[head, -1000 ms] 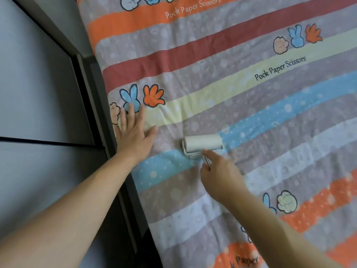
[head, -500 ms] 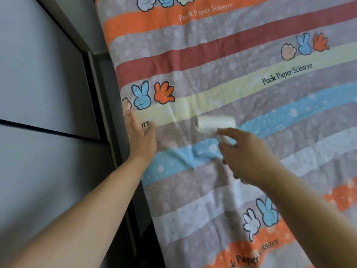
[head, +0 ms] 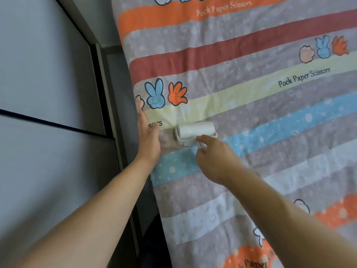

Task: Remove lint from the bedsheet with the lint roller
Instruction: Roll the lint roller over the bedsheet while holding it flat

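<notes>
Lint roller (head: 195,131) lies on the bedsheet (head: 260,171) in my feed. Its white drum is set crosswise where the pale yellow stripe (head: 231,96) meets the grey band below it, and the blue stripe (head: 280,124) runs just under its frame. My right hand (head: 214,159) reaches in from the lower right and grips the lint roller by its thin white handle. The fingers are curled round the handle, and the index finger (head: 202,138) is stretched forward onto the back of the frame. Most of the handle is hidden inside the fist, so I can only see a short bit of it between the frame and the knuckles. My left hand (head: 148,142) lies flat on the sheet just beside the drum's left end, near the left edge of the fabric. Its fingers are straight and together and hold nothing; the fingertips cover part of a printed word, leaving only its last letters readable. Above that hand the print shows a blue V-sign (head: 155,94) and an orange open palm (head: 177,93), with a peach fist half cut off at the edge of the sheet. A second set of 3 cartoon hands (head: 324,48) sits at the upper right, over the words "Pock Paper Scissors" (head: 303,77). The sheet shows small creases around the drum. To the left, a dark frame (head: 123,151) runs along the sheet's edge, and beyond it stand grey panels (head: 48,74) split by a thin dark seam (head: 48,122).
</notes>
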`<action>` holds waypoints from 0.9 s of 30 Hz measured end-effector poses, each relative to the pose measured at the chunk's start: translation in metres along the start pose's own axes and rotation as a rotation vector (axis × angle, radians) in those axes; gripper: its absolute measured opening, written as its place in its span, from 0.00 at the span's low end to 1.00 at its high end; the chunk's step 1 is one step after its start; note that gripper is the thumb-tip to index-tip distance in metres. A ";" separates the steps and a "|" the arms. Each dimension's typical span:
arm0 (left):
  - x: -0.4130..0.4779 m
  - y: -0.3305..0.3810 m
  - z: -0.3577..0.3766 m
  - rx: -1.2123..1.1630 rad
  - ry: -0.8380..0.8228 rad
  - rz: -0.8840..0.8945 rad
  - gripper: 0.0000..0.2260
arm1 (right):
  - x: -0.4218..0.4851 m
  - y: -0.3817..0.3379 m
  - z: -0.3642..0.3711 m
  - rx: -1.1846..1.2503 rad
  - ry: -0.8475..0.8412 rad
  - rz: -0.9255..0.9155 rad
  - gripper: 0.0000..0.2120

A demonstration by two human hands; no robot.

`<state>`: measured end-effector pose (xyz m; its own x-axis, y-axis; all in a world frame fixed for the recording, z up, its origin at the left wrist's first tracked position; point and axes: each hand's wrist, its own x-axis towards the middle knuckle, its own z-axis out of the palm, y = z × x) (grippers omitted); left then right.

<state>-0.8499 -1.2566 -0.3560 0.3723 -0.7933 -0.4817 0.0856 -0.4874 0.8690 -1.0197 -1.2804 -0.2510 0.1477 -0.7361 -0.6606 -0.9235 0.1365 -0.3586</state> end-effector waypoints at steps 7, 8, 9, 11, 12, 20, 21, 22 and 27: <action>0.001 0.001 -0.003 0.012 -0.029 0.026 0.34 | -0.093 0.039 0.027 -0.009 -0.094 0.014 0.22; 0.000 0.003 -0.003 0.000 -0.033 0.012 0.34 | -0.100 0.041 0.027 -0.010 -0.105 0.013 0.23; 0.000 0.003 -0.004 -0.012 -0.040 -0.002 0.33 | -0.104 0.043 0.025 -0.010 -0.114 0.017 0.23; -0.002 0.004 -0.007 -0.068 -0.044 -0.017 0.30 | -0.106 0.042 0.012 0.001 -0.151 0.032 0.22; -0.004 0.005 -0.008 -0.110 -0.037 -0.031 0.27 | -0.105 0.039 0.002 0.016 -0.165 0.040 0.22; -0.008 0.017 -0.022 -0.447 0.029 -0.265 0.20 | -0.009 -0.054 -0.029 0.030 0.093 -0.159 0.21; -0.009 0.019 -0.022 -0.450 0.040 -0.280 0.19 | 0.009 -0.069 -0.025 0.044 0.115 -0.167 0.21; -0.010 0.021 -0.020 -0.457 0.046 -0.293 0.19 | 0.025 -0.082 -0.020 0.054 0.122 -0.175 0.22; -0.008 0.017 -0.018 -0.513 0.017 -0.344 0.24 | 0.054 -0.109 -0.001 -0.118 0.053 -0.187 0.20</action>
<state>-0.8344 -1.2518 -0.3358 0.2589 -0.6134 -0.7461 0.6358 -0.4733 0.6097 -0.9116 -1.3356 -0.2470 0.3044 -0.7754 -0.5533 -0.9171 -0.0816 -0.3903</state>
